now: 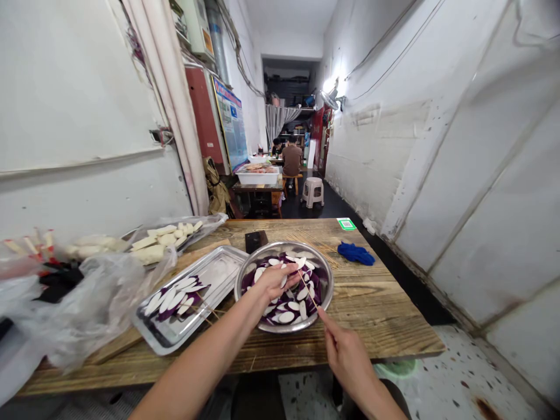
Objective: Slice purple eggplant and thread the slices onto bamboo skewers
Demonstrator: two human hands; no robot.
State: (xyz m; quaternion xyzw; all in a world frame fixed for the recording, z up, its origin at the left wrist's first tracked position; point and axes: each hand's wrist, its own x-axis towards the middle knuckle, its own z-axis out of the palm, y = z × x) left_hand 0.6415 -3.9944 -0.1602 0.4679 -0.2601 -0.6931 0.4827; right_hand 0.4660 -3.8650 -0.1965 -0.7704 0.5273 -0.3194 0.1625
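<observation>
Eggplant slice (283,279), white flesh with purple skin edge, sits pinched in my left hand (273,281) over the round steel bowl (327,279) at table centre. Left fingers closed on that slice. My right hand (345,353), at 5 o'clock from the bowl, thumb and forefinger clamped together on a thin bamboo skewer (307,290); skewer runs up toward 11 o'clock, tip meeting the slice at my left fingertips. Cannot tell if the tip is through the flesh.

Around: bowl holds many more loose eggplant slices, oval, pale faces up, purple rims, some overlapping. Rectangular steel tray (219,268) touches the bowl at its 9 o'clock, set on a wooden board (205,248); skewered eggplant slices (175,300) lie fanned in the tray's near-left end, sticks pointing to 3 o'clock. Clear plastic bags (96,297) bunch up at 9 o'clock of the tray, partly covering the board. Another tray in a plastic bag with pale cut pieces (164,236) at 10 o'clock. Small dark block (256,240) at 12 o'clock of the bowl, just apart. Blue cloth (355,253) at 2 o'clock, green QR sticker (346,223) beyond it. Wooden table (385,315) bare on the right side. Nothing blocks the bowl from my side. Far down the corridor a seated person (291,158), a white stool (313,191).
</observation>
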